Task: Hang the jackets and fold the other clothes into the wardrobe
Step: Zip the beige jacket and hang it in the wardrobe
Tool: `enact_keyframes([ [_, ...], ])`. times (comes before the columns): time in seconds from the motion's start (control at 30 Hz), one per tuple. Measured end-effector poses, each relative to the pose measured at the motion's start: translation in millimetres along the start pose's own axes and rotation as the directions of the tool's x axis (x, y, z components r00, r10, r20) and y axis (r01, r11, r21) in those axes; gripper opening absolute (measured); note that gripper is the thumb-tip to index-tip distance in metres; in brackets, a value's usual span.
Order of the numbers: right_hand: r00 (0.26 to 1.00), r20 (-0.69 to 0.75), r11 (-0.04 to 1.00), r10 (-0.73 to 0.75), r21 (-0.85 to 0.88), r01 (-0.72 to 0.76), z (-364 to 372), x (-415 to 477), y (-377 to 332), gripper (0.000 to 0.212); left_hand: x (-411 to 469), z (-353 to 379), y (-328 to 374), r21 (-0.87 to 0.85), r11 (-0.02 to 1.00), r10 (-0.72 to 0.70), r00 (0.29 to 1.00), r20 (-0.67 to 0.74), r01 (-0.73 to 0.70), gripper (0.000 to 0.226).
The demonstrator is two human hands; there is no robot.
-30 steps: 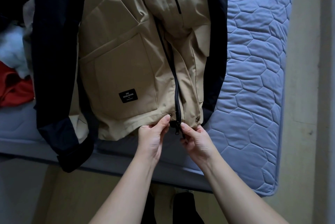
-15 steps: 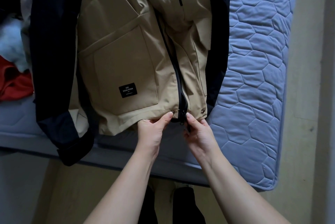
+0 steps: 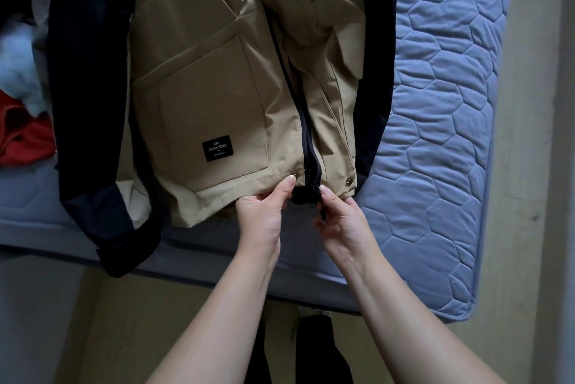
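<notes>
Tan jacket (image 3: pixel 217 88) with dark sleeves, laid front-up on the blue quilted bed (image 3: pixel 435 103), filling the upper centre of the frame, hem close to the bed's near edge. Black zipper (image 3: pixel 311 147) down the middle, black label (image 3: pixel 217 148) on the pocket. Left hand (image 3: pixel 261 218) at lower centre, pinching the hem just left of the zipper. Right hand (image 3: pixel 342 225) beside it, fingers curled, pinching the zipper's bottom end. Pile of clothes (image 3: pixel 18 134), red and pale, at far left.
</notes>
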State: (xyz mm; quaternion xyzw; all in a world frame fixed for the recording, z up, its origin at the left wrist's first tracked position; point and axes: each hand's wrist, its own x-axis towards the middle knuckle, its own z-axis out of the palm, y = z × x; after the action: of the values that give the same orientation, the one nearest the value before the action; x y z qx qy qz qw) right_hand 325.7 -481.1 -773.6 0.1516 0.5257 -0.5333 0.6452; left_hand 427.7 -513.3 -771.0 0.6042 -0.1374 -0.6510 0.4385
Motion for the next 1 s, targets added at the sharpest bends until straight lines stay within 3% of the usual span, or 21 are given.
enact_keyframes([
  [0.2, 1.0, -0.006, 1.0, -0.002, -0.005, 0.002, 5, -4, 0, 0.038, -3, 7, 0, -0.029, 0.998, 0.048, 0.999, -0.012, -0.048, 0.014],
  [0.53, 1.0, -0.021, 1.0, -0.021, 0.002, 0.021, 8, -8, 3, 0.024, -6, 7, 2, 0.028, 0.994, 0.109, 0.993, -0.049, -0.108, 0.007],
  [1.0, 0.995, -0.086, 0.998, -0.047, 0.043, 0.051, 12, -9, -1, 0.016, -8, 1, 9, 0.252, 0.934, 0.247, 0.968, 0.052, -0.252, 0.009],
])
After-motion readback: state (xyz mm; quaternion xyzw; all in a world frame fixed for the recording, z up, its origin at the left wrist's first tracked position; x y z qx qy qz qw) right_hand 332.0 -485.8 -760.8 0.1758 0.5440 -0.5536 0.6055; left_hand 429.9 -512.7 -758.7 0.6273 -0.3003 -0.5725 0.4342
